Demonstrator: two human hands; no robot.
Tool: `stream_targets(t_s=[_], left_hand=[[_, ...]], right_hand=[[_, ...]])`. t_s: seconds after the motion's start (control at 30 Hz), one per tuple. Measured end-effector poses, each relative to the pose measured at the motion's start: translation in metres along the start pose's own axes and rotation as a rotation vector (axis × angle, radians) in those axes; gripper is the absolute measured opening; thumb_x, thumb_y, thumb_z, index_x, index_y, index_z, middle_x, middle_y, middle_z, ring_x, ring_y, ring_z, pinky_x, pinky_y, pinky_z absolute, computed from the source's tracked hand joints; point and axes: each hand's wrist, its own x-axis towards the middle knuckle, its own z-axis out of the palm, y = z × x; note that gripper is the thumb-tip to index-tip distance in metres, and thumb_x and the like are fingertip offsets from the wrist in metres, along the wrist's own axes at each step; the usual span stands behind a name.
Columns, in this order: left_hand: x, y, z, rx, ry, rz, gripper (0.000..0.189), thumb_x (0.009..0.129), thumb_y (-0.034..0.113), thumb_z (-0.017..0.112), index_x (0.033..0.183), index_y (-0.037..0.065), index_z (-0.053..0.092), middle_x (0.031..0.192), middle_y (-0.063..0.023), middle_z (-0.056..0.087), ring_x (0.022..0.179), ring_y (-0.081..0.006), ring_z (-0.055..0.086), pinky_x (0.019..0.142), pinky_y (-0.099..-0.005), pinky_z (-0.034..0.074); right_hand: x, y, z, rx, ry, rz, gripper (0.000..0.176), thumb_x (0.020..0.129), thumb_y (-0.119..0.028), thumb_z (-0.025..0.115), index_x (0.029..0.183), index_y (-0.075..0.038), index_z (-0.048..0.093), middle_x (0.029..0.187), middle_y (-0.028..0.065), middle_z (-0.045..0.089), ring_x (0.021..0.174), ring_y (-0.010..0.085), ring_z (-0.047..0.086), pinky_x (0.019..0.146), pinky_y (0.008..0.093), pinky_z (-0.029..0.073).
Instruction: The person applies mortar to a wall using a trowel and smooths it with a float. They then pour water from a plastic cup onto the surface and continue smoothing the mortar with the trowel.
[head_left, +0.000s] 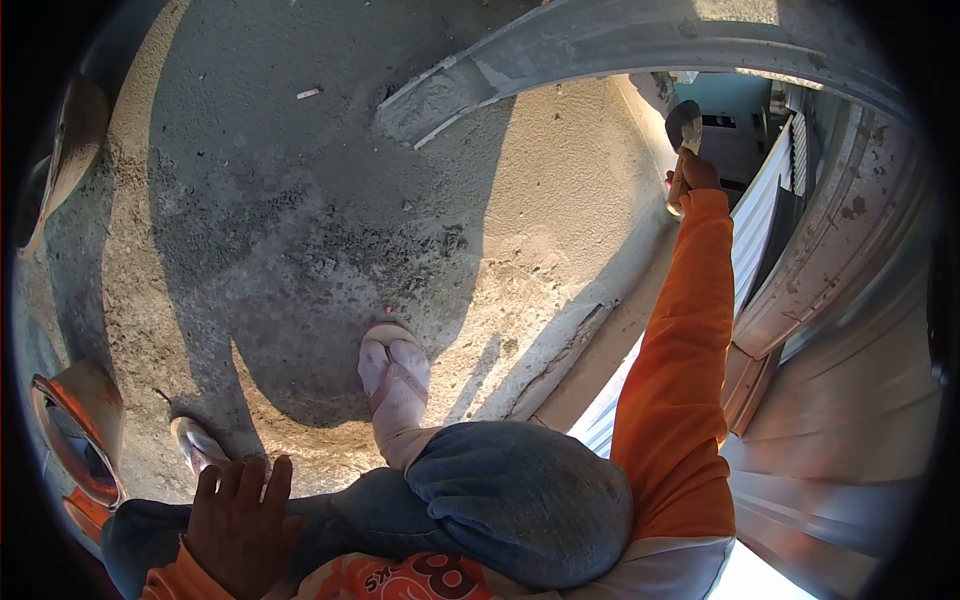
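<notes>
Rough grey concrete floor (290, 130). Dark-headed, pale-handled mallet-like tool (685, 128) near floor's edge, right hand (700, 174) wrapped round handle (678, 190): proper hold; likely head-heavy, stiff. Left hand (240, 525) empty, spread on blue-denim leg (360, 515).

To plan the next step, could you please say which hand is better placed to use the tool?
Probably the right hand: it grips the tool; the left hand is over the leg.

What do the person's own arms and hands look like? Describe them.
The right arm's long, bright-orange fabric sleeve is creased, without visible print, and meets pale grey fabric at the shoulder. The left arm's matching orange fabric sleeve shows only near the wrist. The bare left hand and bare right hand wear no gloves.
</notes>
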Motion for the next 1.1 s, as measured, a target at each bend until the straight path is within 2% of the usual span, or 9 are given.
stream_targets(t_s=[0.17,0.23,0.47,0.53,0.63,0.73,0.83,0.93,1.1], left_hand=[[0.001,-0.002,0.002,0.015,-0.014,0.007,0.063,0.068,0.027,0.073,0.119,0.001,0.048,0.101,-0.012,0.054,0.096,-0.0274,0.054,0.085,-0.0418,0.04],[0.003,-0.002,0.002,0.021,-0.008,0.024,0.063,0.068,0.027,0.073,0.12,0.001,0.048,0.101,-0.0118,0.053,0.097,-0.0272,0.054,0.085,-0.0418,0.04],[0.002,-0.003,0.004,-0.001,-0.013,0.0,0.063,0.067,0.027,0.073,0.119,0.001,0.047,0.101,-0.012,0.053,0.098,-0.0276,0.054,0.085,-0.0421,0.04],[0.004,-0.005,0.005,-0.001,-0.02,0.0,0.063,0.067,0.027,0.073,0.119,0.001,0.047,0.101,-0.0122,0.053,0.097,-0.0278,0.054,0.085,-0.0421,0.04],[0.007,-0.005,0.003,0.009,-0.01,-0.007,0.063,0.067,0.026,0.073,0.119,0.001,0.048,0.1,-0.0125,0.053,0.096,-0.028,0.054,0.084,-0.0421,0.04],[0.007,-0.005,0.003,0.029,0.004,-0.014,0.063,0.067,0.026,0.073,0.119,0.001,0.048,0.1,-0.0126,0.053,0.096,-0.0282,0.054,0.084,-0.042,0.04],[0.004,-0.005,0.005,0.009,0.002,-0.01,0.062,0.067,0.026,0.072,0.118,0.0,0.048,0.1,-0.0125,0.053,0.096,-0.0282,0.054,0.085,-0.0418,0.04],[0.004,-0.005,0.005,0.006,0.017,-0.007,0.063,0.067,0.026,0.073,0.118,0.0,0.048,0.1,-0.0121,0.053,0.096,-0.0277,0.053,0.085,-0.0415,0.04],[0.004,-0.004,0.007,-0.012,0.017,-0.02,0.063,0.067,0.026,0.072,0.12,0.0,0.047,0.102,-0.012,0.053,0.097,-0.0272,0.053,0.085,-0.0416,0.04]], right_hand=[[0.004,-0.026,0.011,-0.014,-0.017,-0.039,0.035,0.087,-0.03,0.056,0.1,0.002,0.052,0.072,0.0136,0.056,0.056,0.0213,0.058,0.05,0.0346,0.051],[-0.008,-0.042,0.011,-0.178,-0.166,-0.176,0.036,0.087,-0.032,0.056,0.098,0.002,0.052,0.07,0.0133,0.057,0.053,0.021,0.057,0.049,0.0343,0.051],[0.011,-0.03,0.008,-0.075,0.011,0.01,0.032,0.088,-0.033,0.055,0.093,-0.001,0.052,0.067,0.0113,0.055,0.052,0.0194,0.055,0.047,0.0337,0.049],[0.0,-0.035,-0.001,-0.167,-0.173,-0.184,0.031,0.088,-0.032,0.055,0.094,-0.002,0.053,0.068,0.011,0.055,0.052,0.0192,0.054,0.047,0.0331,0.048],[0.021,-0.03,-0.004,-0.124,-0.12,-0.078,0.032,0.088,-0.033,0.056,0.097,-0.002,0.053,0.068,0.0097,0.054,0.052,0.0186,0.054,0.048,0.0323,0.049],[0.016,-0.036,0.007,-0.086,-0.058,-0.077,0.032,0.088,-0.034,0.057,0.095,-0.003,0.054,0.069,0.0085,0.054,0.054,0.018,0.054,0.049,0.0319,0.049],[0.015,-0.039,-0.004,-0.099,-0.165,-0.176,0.031,0.088,-0.034,0.058,0.093,-0.004,0.055,0.071,0.0079,0.054,0.056,0.0174,0.055,0.05,0.032,0.05],[0.03,-0.039,-0.001,-0.09,-0.106,-0.18,0.03,0.088,-0.033,0.058,0.093,-0.004,0.056,0.073,0.0069,0.054,0.057,0.0165,0.055,0.051,0.0319,0.05],[0.03,-0.045,0.002,-0.053,-0.178,-0.17,0.029,0.088,-0.034,0.058,0.096,-0.006,0.056,0.074,0.0047,0.054,0.057,0.0148,0.054,0.051,0.0311,0.049]])
